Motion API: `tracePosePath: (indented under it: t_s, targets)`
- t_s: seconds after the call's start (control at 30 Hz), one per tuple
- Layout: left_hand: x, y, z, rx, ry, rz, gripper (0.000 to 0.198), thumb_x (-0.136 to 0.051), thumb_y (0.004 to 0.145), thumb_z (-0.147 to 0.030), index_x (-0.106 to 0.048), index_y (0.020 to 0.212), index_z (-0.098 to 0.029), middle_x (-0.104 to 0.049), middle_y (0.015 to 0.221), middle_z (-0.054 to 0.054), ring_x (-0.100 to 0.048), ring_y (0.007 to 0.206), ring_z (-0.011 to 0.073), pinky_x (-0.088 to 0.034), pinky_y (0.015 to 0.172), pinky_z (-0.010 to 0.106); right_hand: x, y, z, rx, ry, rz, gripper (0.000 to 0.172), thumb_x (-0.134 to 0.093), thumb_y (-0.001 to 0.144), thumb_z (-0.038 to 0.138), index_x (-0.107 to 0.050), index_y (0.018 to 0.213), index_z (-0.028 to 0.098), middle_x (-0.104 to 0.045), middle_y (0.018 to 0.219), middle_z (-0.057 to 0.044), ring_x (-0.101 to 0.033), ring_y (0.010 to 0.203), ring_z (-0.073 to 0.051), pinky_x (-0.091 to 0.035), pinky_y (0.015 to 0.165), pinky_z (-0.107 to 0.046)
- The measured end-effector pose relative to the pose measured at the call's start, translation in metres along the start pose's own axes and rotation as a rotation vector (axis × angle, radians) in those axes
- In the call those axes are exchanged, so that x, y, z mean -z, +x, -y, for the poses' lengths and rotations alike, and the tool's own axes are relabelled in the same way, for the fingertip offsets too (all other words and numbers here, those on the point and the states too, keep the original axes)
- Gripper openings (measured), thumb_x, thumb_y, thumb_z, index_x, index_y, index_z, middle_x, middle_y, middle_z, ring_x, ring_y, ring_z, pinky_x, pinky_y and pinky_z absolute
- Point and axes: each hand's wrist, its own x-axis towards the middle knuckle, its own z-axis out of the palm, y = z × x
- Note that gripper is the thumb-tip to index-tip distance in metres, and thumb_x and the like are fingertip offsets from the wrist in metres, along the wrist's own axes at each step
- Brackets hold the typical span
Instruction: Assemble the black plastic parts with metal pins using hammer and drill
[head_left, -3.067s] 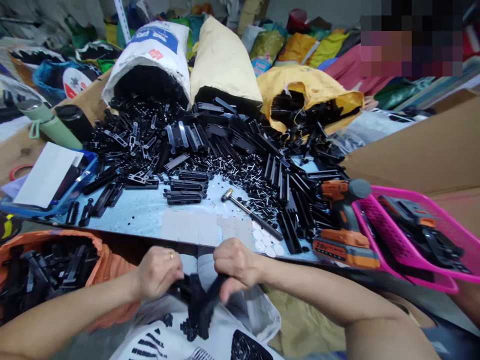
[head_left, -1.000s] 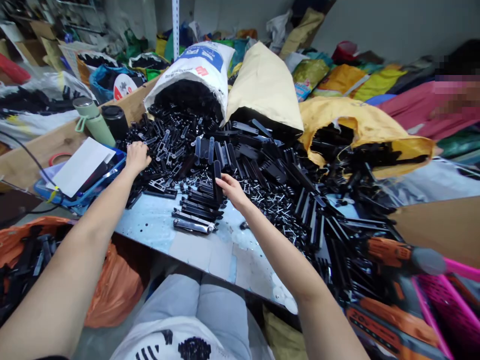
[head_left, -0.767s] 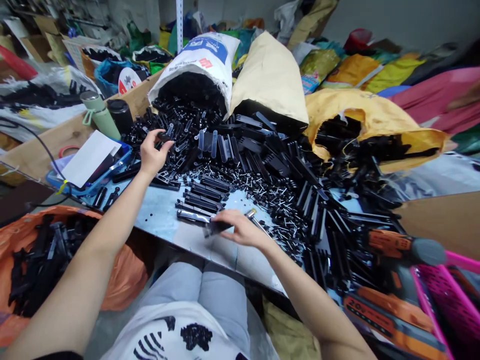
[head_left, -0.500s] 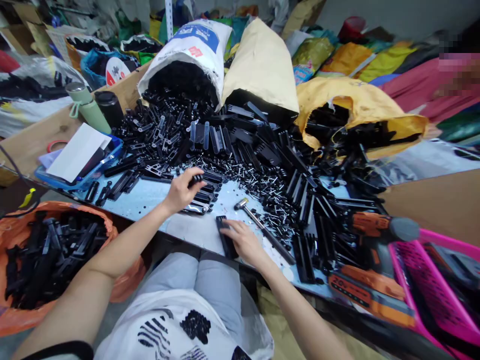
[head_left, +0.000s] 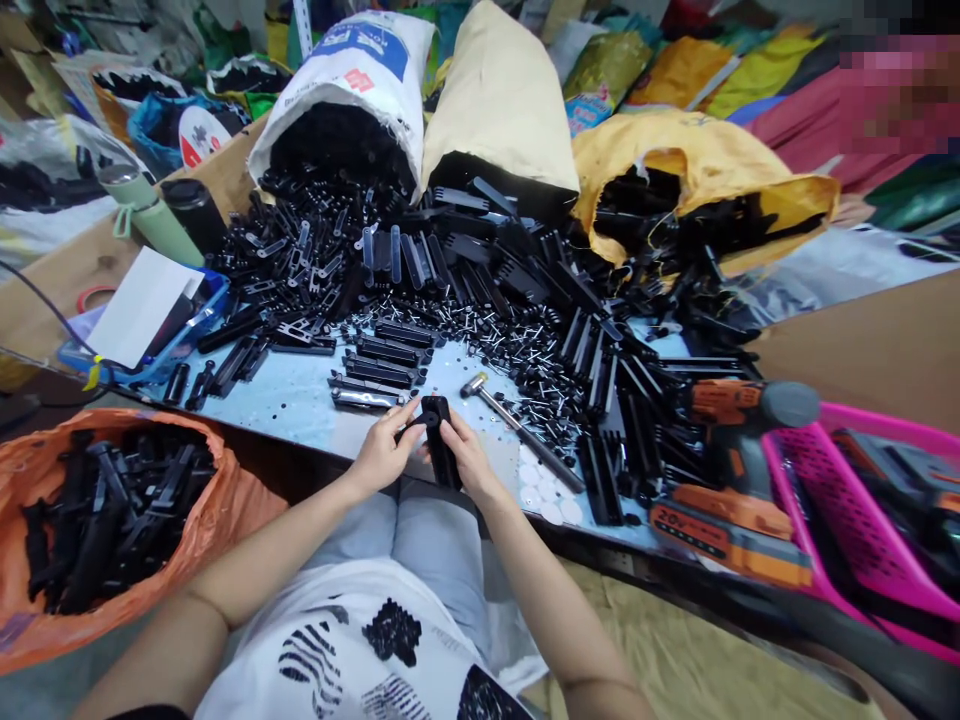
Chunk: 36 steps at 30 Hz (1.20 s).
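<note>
A long black plastic part is held over the front edge of the table, tilted with its upper end away from me. My right hand is closed around its right side. My left hand comes in from the left, thumb and fingers pinched on a small black piece against the long part's upper end; the fingers hide most of this piece. Just beyond lie several black slotted pieces in a stacked row. A hammer rests to the right of my hands, its head pointing away.
Loose pins and black parts heap up behind, spilling from a white sack, a cream sack and a yellow sack. White discs, an orange drill and a pink basket are right; an orange sack is left.
My left hand has come down and toward me from the row of pieces to the long part. My right hand has raised the long part and gripped its side. The view has shifted slightly.
</note>
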Motion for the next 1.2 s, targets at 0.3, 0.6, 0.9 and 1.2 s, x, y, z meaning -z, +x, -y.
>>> tracePosePath:
  t_s: [0.3,0.6,0.9,1.2]
  targets:
    - [0.007,0.000,0.000,-0.065,0.073,0.005,0.035,-0.044,0.092,-0.031,-0.059,0.120,-0.017,-0.059,0.086,0.007,-0.058,0.080,0.0168,-0.050,0.077,0.032,0.030,-0.006,0.010,0.356,-0.464,0.058,0.049,-0.054,0.085,0.044,-0.052,0.130,0.024,-0.061,0.090,-0.004,-0.054,0.066,-0.011,-0.050,0.071,-0.031]
    - [0.009,0.007,-0.016,-0.232,0.134,-0.053,0.036,-0.043,0.093,-0.028,-0.055,0.125,-0.017,-0.060,0.095,0.009,-0.059,0.087,0.0166,-0.051,0.078,0.029,0.030,-0.010,0.032,0.350,-0.420,0.062,0.050,-0.046,0.090,0.043,-0.043,0.137,0.025,-0.060,0.088,-0.003,-0.052,0.056,-0.008,-0.050,0.059,-0.027]
    - [-0.014,0.005,-0.032,-0.225,0.094,-0.401,0.033,-0.039,0.094,-0.024,-0.058,0.121,-0.016,-0.059,0.093,0.009,-0.059,0.084,0.0156,-0.050,0.078,0.028,-0.005,-0.018,0.013,0.524,-0.458,-0.162,0.050,-0.042,0.092,0.040,-0.039,0.140,0.027,-0.059,0.085,-0.004,-0.051,0.056,-0.011,-0.050,0.063,-0.030]
    - [-0.002,0.011,-0.022,-0.420,-0.011,-0.211,0.029,-0.043,0.093,-0.019,-0.058,0.117,-0.016,-0.060,0.091,0.008,-0.058,0.083,0.0138,-0.050,0.073,0.026,0.009,-0.029,0.013,0.690,-0.606,-0.142,0.051,-0.043,0.092,0.038,-0.038,0.140,0.021,-0.060,0.092,-0.007,-0.055,0.072,-0.014,-0.049,0.070,-0.031]
